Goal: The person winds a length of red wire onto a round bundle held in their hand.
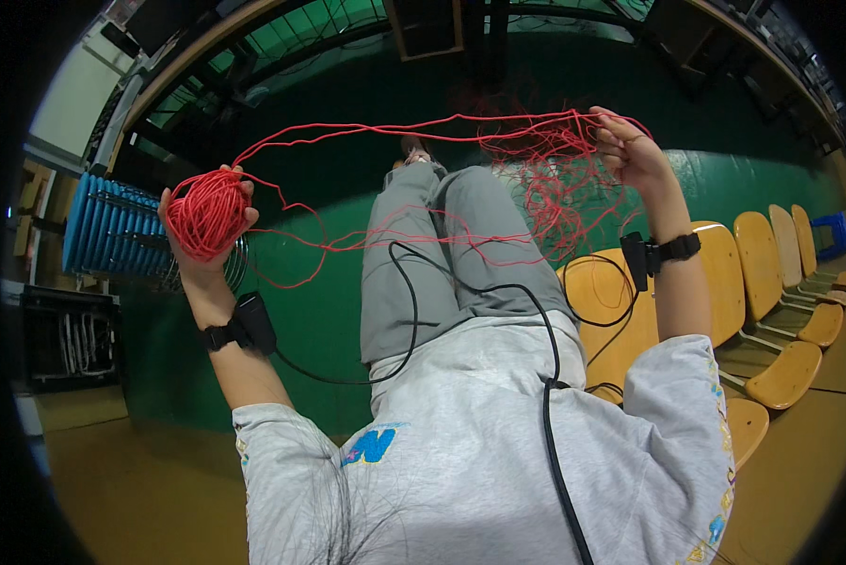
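My left hand (197, 267), raised at the left, is closed round a ball of red yarn (206, 213). Up at the right, my right hand (637, 158) has its fingers closed on strands of the same yarn. Two or so strands run nearly level between the hands, bending a little. From the right hand hangs a loose yarn tangle (550, 174), spread in thin loops over the green floor and beside my legs. Lower strands sag across my grey trousers (409, 273) and back toward the ball.
Black wrist straps with boxy devices (251, 323) sit on both forearms, and a black cable (547, 377) runs over my lap and shirt. Yellow chairs (620, 306) line the right side. Stacked blue-seated stools (112, 226) stand at the left. Desks (197, 47) edge the far side.
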The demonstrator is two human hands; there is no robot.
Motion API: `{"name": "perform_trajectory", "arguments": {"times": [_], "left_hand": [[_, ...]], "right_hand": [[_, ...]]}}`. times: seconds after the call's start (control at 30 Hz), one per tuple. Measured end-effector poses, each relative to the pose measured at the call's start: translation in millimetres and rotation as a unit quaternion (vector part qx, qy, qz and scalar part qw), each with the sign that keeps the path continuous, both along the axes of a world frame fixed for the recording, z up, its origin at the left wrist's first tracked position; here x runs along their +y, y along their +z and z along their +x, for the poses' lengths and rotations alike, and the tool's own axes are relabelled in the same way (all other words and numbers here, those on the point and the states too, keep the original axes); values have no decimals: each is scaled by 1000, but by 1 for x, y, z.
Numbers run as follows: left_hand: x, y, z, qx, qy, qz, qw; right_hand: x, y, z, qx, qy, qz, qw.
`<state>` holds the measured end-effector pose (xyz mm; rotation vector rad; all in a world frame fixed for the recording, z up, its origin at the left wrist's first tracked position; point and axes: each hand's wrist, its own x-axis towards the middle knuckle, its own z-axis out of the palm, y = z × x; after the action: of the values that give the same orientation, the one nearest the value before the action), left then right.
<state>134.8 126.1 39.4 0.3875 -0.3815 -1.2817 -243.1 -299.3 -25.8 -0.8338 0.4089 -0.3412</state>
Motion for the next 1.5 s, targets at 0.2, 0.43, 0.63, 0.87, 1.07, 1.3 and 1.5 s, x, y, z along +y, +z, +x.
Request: {"name": "perform_trajectory", "arguments": {"times": [0.2,0.43,0.63,0.87,1.07,1.3,1.5], "left_hand": [[-1,-3,1,-34,47,21,998],[9,16,11,-60,66,18,996],[21,16,18,-82,106,18,991],[61,17,25,-49,131,3,990],[44,29,15,-70,102,18,992],[18,54,-24,-96,92,50,990],[12,65,-25,-106,101,42,988]], "right_hand": [[2,-9,2,24,109,-26,993],[-17,24,-8,-69,196,-153,966],[-51,22,-27,-129,-120,45,983],[-87,-1,-72,33,-45,99,993],[-67,-19,-73,491,35,-241,836],[-7,-39,7,364,152,-254,883],[27,-15,58,138,151,-241,949]]}}
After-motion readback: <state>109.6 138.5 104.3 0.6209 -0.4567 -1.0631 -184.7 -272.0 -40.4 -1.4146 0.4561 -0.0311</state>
